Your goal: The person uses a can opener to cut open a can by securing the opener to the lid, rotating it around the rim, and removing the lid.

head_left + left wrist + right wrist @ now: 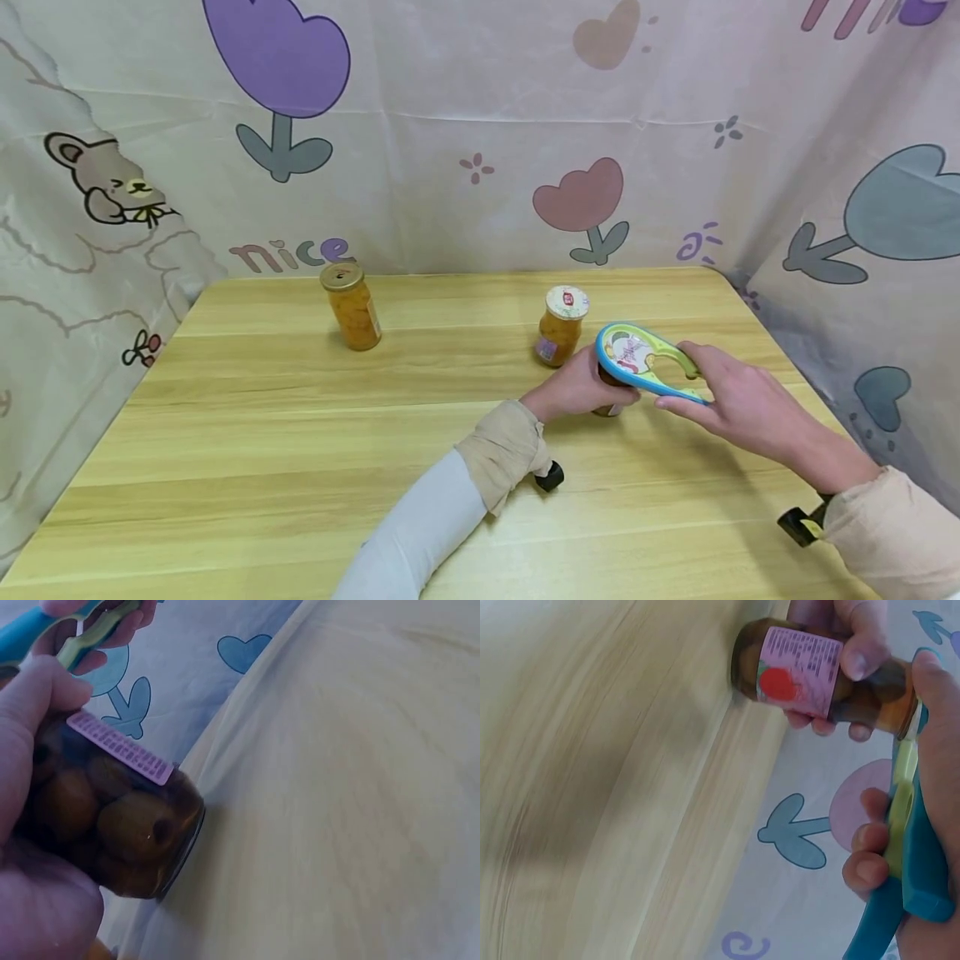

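Wood-grain table (300, 483) spreads under the dark-fruit jar (124, 814), mostly to its left. Right hand (753, 408), on that jar's right, grips a blue-and-lime jar opener (633, 354), broad end across its top. Left hand (576, 387), nearer, wraps its side, long axis roughly upright; orange-fruit jar (561, 329) just behind-left.

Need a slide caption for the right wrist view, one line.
The left hand grips a labelled jar while the right hand holds a blue-and-green opener at its top.
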Demonstrator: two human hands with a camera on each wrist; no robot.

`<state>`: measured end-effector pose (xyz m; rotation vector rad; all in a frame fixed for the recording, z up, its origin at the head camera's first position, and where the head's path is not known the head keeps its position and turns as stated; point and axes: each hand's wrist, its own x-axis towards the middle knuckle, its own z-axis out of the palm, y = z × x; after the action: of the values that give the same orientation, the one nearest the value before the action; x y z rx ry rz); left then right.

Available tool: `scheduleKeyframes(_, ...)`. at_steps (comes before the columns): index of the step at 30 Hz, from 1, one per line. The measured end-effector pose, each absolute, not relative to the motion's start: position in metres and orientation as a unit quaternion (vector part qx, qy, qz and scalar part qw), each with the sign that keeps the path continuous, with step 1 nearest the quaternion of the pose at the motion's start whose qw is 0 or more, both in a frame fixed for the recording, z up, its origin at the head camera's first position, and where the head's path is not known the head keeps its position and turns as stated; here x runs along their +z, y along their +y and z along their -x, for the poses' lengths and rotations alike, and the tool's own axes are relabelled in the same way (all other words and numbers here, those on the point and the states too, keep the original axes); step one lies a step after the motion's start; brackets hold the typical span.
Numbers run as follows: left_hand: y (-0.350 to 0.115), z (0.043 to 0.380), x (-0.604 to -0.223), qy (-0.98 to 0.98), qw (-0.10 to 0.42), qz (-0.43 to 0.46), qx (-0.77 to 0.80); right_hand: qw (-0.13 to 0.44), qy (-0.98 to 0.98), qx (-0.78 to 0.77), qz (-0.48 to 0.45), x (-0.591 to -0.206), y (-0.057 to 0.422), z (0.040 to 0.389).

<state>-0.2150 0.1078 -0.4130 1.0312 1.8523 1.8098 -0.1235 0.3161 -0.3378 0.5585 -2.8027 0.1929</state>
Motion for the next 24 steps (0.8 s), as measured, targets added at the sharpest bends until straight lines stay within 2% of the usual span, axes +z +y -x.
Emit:
scheduleKeyframes(11,0.101,0.216,-0.413,0.648,0.215,-0.395,0.615,0.132,-0.964,0.059,-0.224,-0.336,0.321,0.124)
scheduleKeyframes(16,0.099,0.216,-0.413,0.645,0.224,-0.397,0.613,0.142,-0.958,0.06,-0.243,-0.336,0.323,0.125)
scheduleKeyframes(20,0.097,0.215,-0.411,0.629,0.256,-0.4,0.615,0.158,-0.948,0.054,-0.271,-0.336,0.326,0.126)
scheduleKeyframes(24,0.095,0.215,-0.409,0.635,0.265,-0.398,0.607,0.177,-0.938,0.055,-0.292,-0.336,0.327,0.127)
